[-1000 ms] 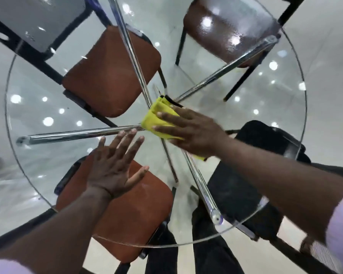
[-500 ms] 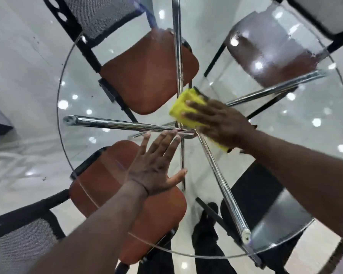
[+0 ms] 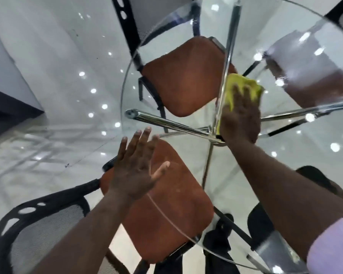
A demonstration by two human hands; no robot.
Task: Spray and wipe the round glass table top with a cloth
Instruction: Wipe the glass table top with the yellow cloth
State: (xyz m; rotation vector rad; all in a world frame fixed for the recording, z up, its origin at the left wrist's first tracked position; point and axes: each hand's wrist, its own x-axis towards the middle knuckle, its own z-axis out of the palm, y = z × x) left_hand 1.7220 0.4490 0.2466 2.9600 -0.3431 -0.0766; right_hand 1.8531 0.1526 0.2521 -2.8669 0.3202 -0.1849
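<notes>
The round glass table top (image 3: pixel 285 171) fills the right and middle of the view, with chrome legs (image 3: pixel 166 123) crossing beneath it. A yellow cloth (image 3: pixel 244 86) lies on the glass near the centre. My right hand (image 3: pixel 240 117) presses flat on the cloth, fingers pointing away from me, and covers its near part. My left hand (image 3: pixel 137 171) rests flat on the glass near its left edge, fingers spread, holding nothing. No spray bottle is in view.
Brown-seated chairs show through the glass: one far (image 3: pixel 182 80), one near (image 3: pixel 166 204), another at the upper right (image 3: pixel 313 76). A black mesh chair back (image 3: pixel 38 224) stands at the lower left. Glossy white floor (image 3: pixel 57 95) lies to the left.
My right hand has slid the cloth away from me past the table's centre, turning its fingers from leftward to forward. The view has swung left. My left hand stays flat on the glass.
</notes>
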